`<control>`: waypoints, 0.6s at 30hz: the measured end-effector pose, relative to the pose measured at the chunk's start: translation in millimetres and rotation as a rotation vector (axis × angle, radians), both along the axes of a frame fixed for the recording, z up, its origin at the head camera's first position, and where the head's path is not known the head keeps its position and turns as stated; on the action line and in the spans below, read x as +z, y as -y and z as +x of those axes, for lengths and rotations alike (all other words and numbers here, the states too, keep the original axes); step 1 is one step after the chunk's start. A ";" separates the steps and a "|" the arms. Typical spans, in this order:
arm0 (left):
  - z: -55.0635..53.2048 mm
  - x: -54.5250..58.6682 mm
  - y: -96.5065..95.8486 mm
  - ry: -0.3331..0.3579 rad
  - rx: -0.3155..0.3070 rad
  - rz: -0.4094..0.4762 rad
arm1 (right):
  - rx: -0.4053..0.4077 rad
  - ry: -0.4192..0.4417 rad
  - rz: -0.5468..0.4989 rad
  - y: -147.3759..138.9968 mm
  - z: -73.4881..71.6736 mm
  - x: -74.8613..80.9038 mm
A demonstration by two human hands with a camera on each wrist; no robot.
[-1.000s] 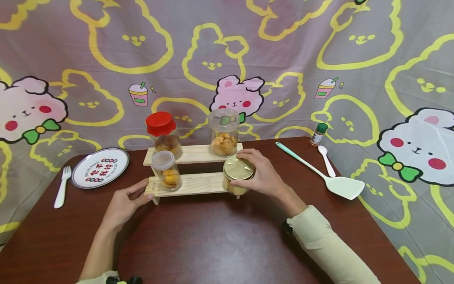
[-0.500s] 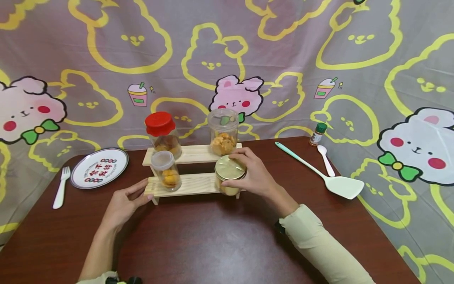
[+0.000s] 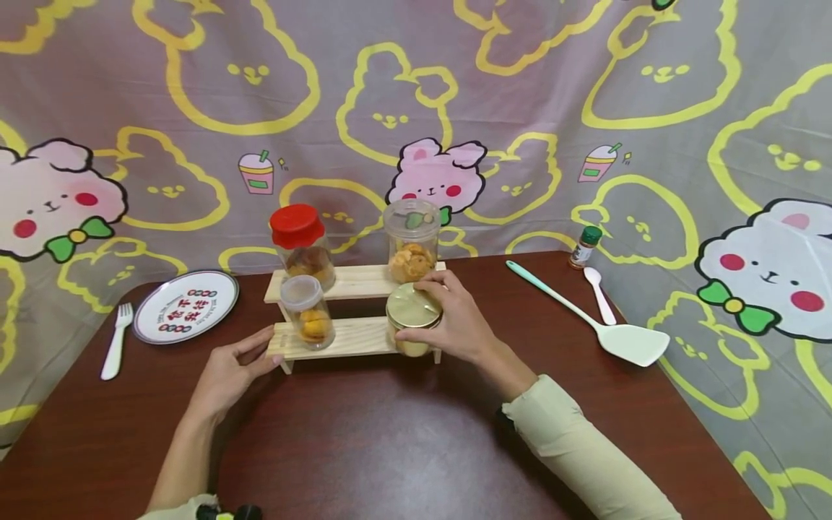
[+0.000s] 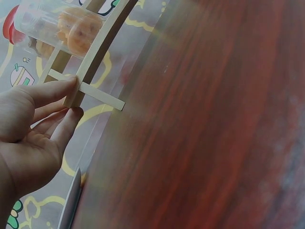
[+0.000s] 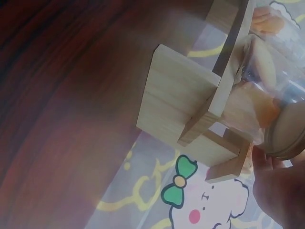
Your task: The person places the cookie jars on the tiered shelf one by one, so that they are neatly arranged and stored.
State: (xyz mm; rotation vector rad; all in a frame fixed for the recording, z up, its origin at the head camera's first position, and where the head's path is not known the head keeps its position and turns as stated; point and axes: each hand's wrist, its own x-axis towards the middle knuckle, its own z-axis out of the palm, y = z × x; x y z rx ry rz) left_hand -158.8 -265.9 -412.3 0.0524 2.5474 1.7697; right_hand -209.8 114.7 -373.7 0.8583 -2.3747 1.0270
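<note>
A two-tier wooden rack [image 3: 357,337] stands on the table. My left hand [image 3: 224,375] pinches the left end of its lower board, as the left wrist view also shows, thumb and fingers on opposite faces. With my right hand [image 3: 458,326] I grip a gold-lidded jar [image 3: 413,306] by its lid, at the right end of the lower board. In the right wrist view the jar's base [image 5: 238,102] appears to touch the board. A small clear-lidded jar [image 3: 315,326] with yellow-orange pieces stands on the lower board's left. Above are a red-lidded jar [image 3: 297,227] and a larger clear jar [image 3: 411,260].
A round white plate [image 3: 188,303] and a white fork [image 3: 115,347] lie at the left. On the right are a pale spatula [image 3: 630,342], a white spoon [image 3: 599,296] and a green-capped spice bottle [image 3: 583,249]. A patterned cloth [image 3: 507,87] hangs behind.
My right hand has moved the gold-lidded jar a little to the left along the lower board. My left hand keeps its hold on the rack's left end.
</note>
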 end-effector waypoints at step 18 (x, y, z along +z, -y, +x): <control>3.9 14.6 1.0 -0.134 0.037 -0.314 | -0.030 -0.008 -0.001 -28.8 -2.7 6.4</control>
